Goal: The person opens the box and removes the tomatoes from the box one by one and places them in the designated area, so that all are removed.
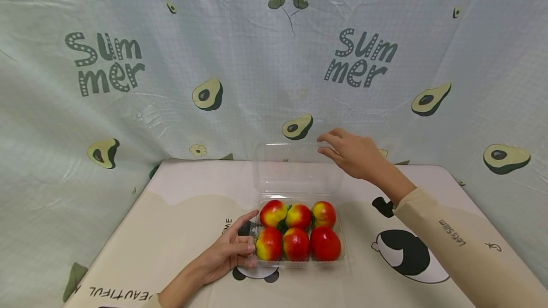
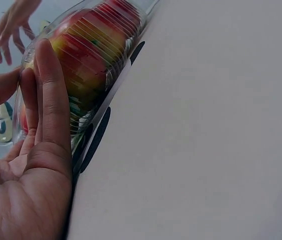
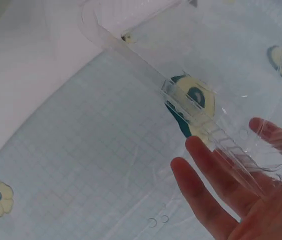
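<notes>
A clear plastic clamshell box [image 1: 299, 264] sits on the table with its lid [image 1: 295, 175] standing raised at the back. Inside lie two rows of red-and-yellow fruits [image 1: 296, 245] that look like apples or peaches. At the box's left side, my left hand [image 1: 227, 253] holds the rim between thumb and fingers. The left wrist view shows those fingers [image 2: 53, 100] along the ribbed wall. My right hand [image 1: 353, 153] is at the lid's upper right corner. In the right wrist view its fingers [image 3: 206, 200] are spread and fairly straight, with the lid's edge between thumb and fingers.
The table [image 1: 180, 232] has a pale cover printed with cartoon shapes and lettering. Right behind it hangs a light curtain [image 1: 244, 61] with avocado and "summer" prints, close behind the raised lid. The same curtain surrounds both sides.
</notes>
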A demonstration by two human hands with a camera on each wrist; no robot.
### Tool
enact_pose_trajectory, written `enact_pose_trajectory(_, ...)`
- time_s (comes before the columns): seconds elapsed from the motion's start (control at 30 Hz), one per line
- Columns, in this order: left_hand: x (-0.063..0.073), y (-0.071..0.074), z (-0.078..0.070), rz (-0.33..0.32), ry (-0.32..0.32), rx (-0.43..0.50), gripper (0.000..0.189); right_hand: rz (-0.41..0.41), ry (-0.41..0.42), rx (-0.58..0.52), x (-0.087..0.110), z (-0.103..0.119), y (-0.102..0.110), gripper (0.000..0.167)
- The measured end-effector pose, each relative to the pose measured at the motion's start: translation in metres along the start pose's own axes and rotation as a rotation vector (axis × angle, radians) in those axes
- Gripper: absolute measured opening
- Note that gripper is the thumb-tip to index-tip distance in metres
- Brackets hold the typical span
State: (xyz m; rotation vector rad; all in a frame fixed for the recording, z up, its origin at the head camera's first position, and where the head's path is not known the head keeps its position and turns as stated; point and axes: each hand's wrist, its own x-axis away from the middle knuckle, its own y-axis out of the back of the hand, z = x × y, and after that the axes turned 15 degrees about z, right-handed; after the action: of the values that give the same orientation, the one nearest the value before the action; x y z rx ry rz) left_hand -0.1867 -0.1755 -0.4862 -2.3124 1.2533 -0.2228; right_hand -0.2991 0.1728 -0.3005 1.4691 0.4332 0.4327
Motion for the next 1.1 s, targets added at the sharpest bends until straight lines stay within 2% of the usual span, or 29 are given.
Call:
enact_pose_trajectory(0.1,0.0,0.0,0.001,0.001,-0.005,-0.005,0.087,0.003,0.016,-0.051,-0.001,-0.002,-0.002,0.041)
enact_pose_trajectory(0.3,0.0,-0.001,0.001,0.002,-0.013,-0.012,0.087,-0.012,0.078,-0.223,-0.002,-0.008,-0.005,0.041)
enact_pose_trajectory(0.73,-0.001,-0.002,0.001,-0.005,-0.013,-0.006,0.087,-0.153,0.108,-0.446,-0.001,-0.022,-0.027,0.042)
enact_pose_trajectory(1.1,-0.002,-0.003,0.0,-0.006,-0.01,-0.008,0.087,-0.084,0.065,-0.766,0.0,-0.02,-0.043,0.052)
